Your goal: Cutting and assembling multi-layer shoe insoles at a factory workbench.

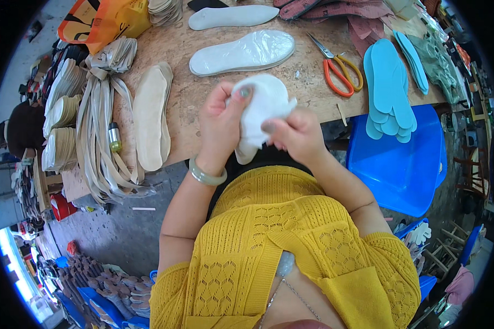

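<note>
Both hands, left hand [220,123] and right hand [295,134], pinch a white insole [260,107] at the near table edge [186,151], orange scissors [339,70] far right.

left hand [220,123] raised, fingers pinched | right hand [296,134] raised, fingers pinched

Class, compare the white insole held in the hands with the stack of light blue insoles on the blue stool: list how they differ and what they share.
The white insole is single and bent, gripped by the left hand and right hand; the light blue insoles lie flat in a fanned stack, untouched. The white insole is over the table edge; the blue ones rest partly on the blue stool. Both share a foot-shaped outline.
</note>
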`<action>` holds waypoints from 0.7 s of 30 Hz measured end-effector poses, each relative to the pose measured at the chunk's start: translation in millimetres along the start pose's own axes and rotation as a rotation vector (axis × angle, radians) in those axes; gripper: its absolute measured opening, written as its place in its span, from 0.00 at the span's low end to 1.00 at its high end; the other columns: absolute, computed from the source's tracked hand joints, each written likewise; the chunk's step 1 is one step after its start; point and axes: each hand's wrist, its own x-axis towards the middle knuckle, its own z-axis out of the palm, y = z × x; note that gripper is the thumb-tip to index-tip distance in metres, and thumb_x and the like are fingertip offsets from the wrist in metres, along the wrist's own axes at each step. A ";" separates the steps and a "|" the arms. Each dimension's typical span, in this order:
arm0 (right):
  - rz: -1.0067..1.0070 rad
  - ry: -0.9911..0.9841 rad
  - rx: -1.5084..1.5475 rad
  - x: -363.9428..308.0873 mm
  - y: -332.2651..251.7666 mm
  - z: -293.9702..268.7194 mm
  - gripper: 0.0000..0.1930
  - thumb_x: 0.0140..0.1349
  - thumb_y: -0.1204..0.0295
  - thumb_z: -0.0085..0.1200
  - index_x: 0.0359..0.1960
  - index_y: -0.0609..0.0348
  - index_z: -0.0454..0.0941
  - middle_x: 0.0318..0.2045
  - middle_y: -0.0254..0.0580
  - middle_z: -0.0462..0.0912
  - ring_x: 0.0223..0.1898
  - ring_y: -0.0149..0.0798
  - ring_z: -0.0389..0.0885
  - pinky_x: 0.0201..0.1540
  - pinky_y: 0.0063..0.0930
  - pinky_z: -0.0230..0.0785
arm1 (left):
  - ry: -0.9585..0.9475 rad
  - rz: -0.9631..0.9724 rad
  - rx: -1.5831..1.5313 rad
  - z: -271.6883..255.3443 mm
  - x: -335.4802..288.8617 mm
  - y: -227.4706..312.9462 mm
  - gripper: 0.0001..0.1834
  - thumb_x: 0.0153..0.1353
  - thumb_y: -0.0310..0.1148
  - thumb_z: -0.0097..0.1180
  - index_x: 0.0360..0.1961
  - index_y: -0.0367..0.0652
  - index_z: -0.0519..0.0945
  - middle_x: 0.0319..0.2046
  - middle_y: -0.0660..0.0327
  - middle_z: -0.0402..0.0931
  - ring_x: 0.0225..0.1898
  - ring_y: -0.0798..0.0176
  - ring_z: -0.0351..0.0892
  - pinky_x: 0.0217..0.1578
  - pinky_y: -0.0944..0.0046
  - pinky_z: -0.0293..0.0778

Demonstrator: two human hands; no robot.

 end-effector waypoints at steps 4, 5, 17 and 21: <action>-0.079 -0.010 0.320 17.3 22.6 -4.5 0.11 0.63 0.68 0.57 0.38 0.66 0.81 0.29 0.34 0.82 0.30 0.23 0.78 0.26 0.17 0.67 | 0.059 -0.032 -0.018 7.9 10.0 1.3 0.09 0.66 0.35 0.56 0.33 0.41 0.77 0.29 0.69 0.77 0.30 0.80 0.70 0.30 0.77 0.68; -0.077 -0.004 0.321 16.3 23.2 -4.6 0.11 0.63 0.68 0.57 0.38 0.66 0.81 0.29 0.34 0.82 0.30 0.23 0.78 0.26 0.17 0.67 | 0.054 -0.037 -0.017 7.5 10.6 -0.3 0.09 0.66 0.35 0.56 0.33 0.41 0.77 0.29 0.69 0.77 0.30 0.80 0.70 0.30 0.77 0.68; -0.146 -0.064 -0.017 16.9 24.5 -17.0 0.11 0.62 0.67 0.59 0.33 0.65 0.83 0.24 0.36 0.83 0.26 0.22 0.78 0.28 0.20 0.70 | 0.028 -0.121 -0.135 3.8 16.5 -10.2 0.09 0.67 0.36 0.55 0.34 0.41 0.76 0.31 0.67 0.78 0.30 0.78 0.72 0.31 0.76 0.70; 0.034 -0.114 -0.128 31.1 28.2 -44.3 0.12 0.59 0.65 0.62 0.34 0.63 0.84 0.25 0.34 0.83 0.26 0.21 0.76 0.28 0.19 0.69 | -0.102 -0.390 -0.300 3.5 13.7 -1.8 0.11 0.65 0.37 0.57 0.43 0.41 0.78 0.35 0.64 0.80 0.33 0.73 0.78 0.36 0.71 0.75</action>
